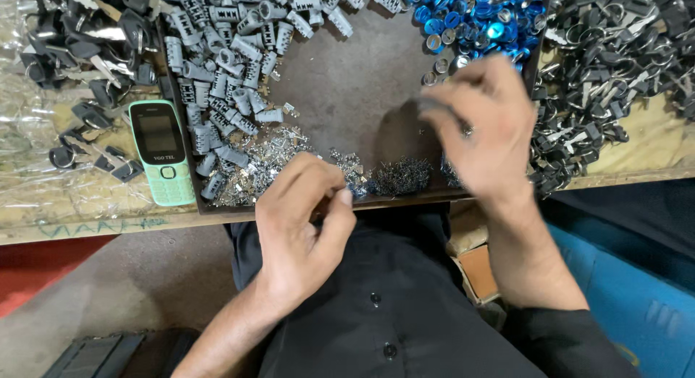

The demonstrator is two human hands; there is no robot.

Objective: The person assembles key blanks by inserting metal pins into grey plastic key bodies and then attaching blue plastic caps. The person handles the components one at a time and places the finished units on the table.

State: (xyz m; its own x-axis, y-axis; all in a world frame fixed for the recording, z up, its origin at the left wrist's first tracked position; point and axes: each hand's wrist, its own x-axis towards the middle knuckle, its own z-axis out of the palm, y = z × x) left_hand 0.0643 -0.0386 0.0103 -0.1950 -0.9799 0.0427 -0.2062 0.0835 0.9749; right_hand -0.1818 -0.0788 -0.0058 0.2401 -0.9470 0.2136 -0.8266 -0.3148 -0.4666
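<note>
Left hand point(304, 219) held at lower centre, fingertips pinched together on something hidden, right hand point(481, 125) blurred above the dark tray point(347, 88), finger state unclear, grey parts point(232, 52) heaped upper left, small springs point(398, 177) just beside.

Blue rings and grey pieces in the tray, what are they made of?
The blue rings look like metal with a glossy coloured coat: they glint brightly. The grey pieces look like matt plastic or dull cast metal: flat grey with no shine, so I cannot tell which. The tray looks like dark, dull metal, perhaps.
</note>
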